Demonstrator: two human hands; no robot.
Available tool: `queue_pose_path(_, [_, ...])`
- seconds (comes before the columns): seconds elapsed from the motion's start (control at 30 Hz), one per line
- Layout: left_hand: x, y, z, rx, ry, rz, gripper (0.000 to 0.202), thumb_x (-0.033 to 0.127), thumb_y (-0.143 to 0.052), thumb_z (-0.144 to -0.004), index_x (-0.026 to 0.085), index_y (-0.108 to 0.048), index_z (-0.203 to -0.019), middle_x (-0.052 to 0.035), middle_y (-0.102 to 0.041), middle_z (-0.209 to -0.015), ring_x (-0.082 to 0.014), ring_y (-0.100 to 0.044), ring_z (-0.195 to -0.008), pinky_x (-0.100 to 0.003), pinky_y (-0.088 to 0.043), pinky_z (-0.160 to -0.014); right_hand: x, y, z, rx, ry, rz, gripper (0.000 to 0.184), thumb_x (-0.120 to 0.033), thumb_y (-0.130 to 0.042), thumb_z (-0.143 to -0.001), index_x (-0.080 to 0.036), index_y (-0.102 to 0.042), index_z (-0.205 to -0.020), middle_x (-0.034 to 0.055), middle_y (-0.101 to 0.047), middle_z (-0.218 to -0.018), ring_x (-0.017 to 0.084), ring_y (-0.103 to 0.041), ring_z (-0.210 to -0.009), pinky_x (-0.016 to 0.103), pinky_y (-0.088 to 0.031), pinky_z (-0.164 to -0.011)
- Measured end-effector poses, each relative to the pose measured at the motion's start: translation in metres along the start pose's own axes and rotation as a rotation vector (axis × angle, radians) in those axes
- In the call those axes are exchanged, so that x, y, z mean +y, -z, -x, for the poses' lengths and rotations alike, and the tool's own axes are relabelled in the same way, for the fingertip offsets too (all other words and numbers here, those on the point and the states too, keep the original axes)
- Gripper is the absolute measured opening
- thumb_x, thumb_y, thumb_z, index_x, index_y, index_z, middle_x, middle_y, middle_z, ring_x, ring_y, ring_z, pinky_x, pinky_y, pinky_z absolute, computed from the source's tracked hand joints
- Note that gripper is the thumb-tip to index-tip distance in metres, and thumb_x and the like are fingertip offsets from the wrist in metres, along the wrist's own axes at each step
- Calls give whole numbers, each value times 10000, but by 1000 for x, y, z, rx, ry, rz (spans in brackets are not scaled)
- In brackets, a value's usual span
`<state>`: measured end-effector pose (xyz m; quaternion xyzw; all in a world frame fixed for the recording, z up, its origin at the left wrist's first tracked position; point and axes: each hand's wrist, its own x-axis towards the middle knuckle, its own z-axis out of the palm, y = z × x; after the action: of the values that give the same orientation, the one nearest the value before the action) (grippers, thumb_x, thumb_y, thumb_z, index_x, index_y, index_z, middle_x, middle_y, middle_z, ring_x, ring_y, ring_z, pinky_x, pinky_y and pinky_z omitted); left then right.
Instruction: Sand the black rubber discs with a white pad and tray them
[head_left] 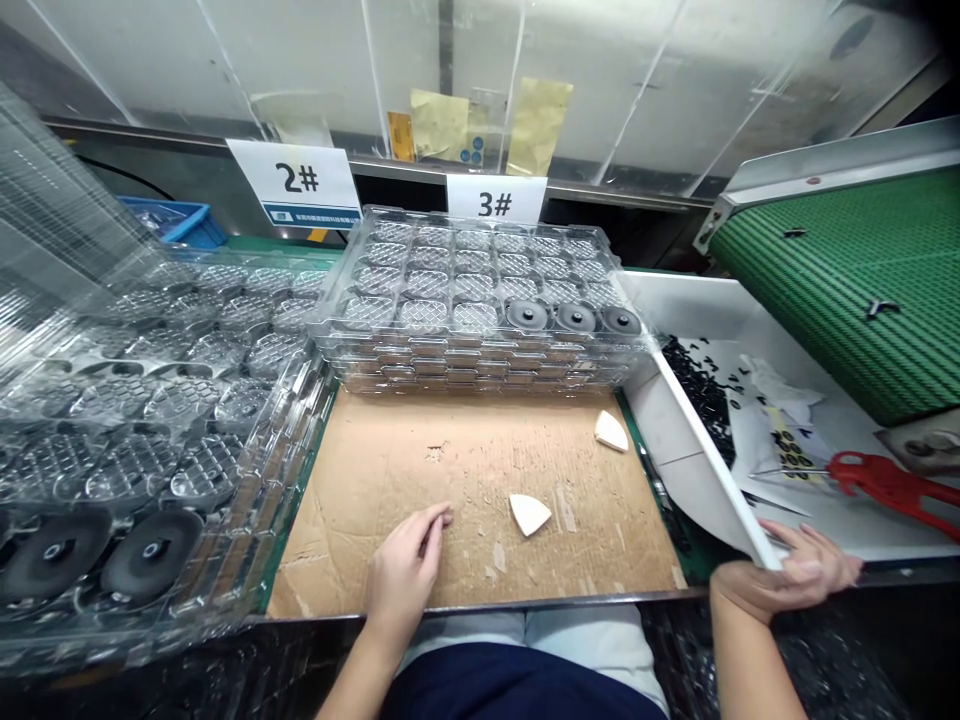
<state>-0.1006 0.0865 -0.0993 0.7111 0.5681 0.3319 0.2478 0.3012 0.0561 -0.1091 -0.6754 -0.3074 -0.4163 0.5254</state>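
My left hand (405, 570) rests on the worn cardboard sheet (480, 470) near the front edge, fingers loosely curled and together, holding nothing. A small cream wedge-shaped piece (529, 513) lies just right of its fingertips. A second wedge (611, 431) lies farther back right. My right hand (799, 570) lies on the front corner of the white bin (712, 470), fingers stretched along its rim. Behind the cardboard stands a stack of clear plastic trays (472, 300); three black round parts (574, 317) sit in its front right pockets.
More clear trays (150, 420) fill the left side, with black discs (97, 555) in the front pockets. The white bin holds small black parts (705, 385), paper and red-handled scissors (885, 482). A green conveyor belt (847, 290) slopes at right. Signs read 2# (296, 180) and 3# (495, 203).
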Motion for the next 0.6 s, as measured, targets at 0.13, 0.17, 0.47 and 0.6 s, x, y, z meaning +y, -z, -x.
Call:
queue_pose_path(0.13, [1,0,-1,5,-3,-3,192,247,-466,-908,239,-630,-1007,-3,-731,-899,-158,-690,-837,-270,-547,-748,-1,-1,-1,75,68,-15,609,-496,-128,-894,-218,-527,-528,100,-515,-587,310,-619,-776,548,-399,-895])
queue_pose_path(0.17, [1,0,-1,7,-4,-3,193,247,-465,-907,237,-631,-1005,-4,-732,-895,-158,-691,-833,-271,-549,-748,-1,-1,-1,82,77,-17,611,-493,-132,-898,-216,-531,-527,99,-518,-582,309,-621,-771,547,-405,-888])
queue_pose_path(0.47, [3,0,-3,7,-4,-4,206,248,-453,-910,227,-635,-1004,-21,-734,-895,-164,-694,-830,-277,-556,-750,-1,-3,-2,101,86,-16,608,-466,-123,-902,-208,-518,-519,95,-502,-562,290,-610,-744,557,-414,-884])
queue_pose_path(0.6, [3,1,-2,5,-5,-2,201,246,-456,-909,229,-633,-1004,-16,-733,-894,-161,-693,-828,-274,-556,-747,-2,-3,-2,86,55,5,620,-498,-98,-891,-214,-498,-512,98,-493,-560,304,-609,-748,556,-405,-880])
